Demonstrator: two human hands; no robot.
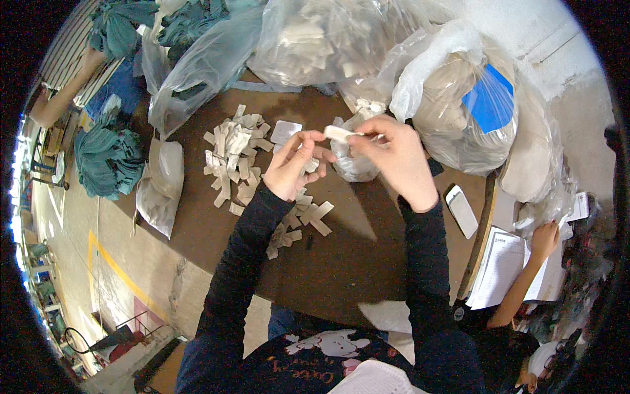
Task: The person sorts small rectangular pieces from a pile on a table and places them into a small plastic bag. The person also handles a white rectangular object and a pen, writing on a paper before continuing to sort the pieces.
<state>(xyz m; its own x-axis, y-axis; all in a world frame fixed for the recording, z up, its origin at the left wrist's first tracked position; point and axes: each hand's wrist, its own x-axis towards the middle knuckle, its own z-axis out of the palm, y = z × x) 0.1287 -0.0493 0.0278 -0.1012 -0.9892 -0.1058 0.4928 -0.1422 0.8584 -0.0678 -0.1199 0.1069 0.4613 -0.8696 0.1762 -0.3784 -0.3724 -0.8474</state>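
Observation:
My right hand (397, 154) pinches one end of a small off-white strip (340, 134), which looks like folded fabric. Its other end lies close to the fingertips of my left hand (289, 167). Those left fingers are curled around something pale (310, 165) in the palm, likely more of the strips. Left of my hands a loose pile of similar strips (233, 151) covers part of the brown table (354, 262). More strips (315, 215) lie below my left wrist. A small clear plastic bag (356, 169) sits under and beyond the right fingers.
Large clear bags (315, 46) of pale pieces line the table's far side, one with a blue sheet (491, 98). A white phone-shaped object (461, 211) lies at right, by papers (499, 262) and another person's hand (545, 240). Green fabric bundles (108, 161) are at left.

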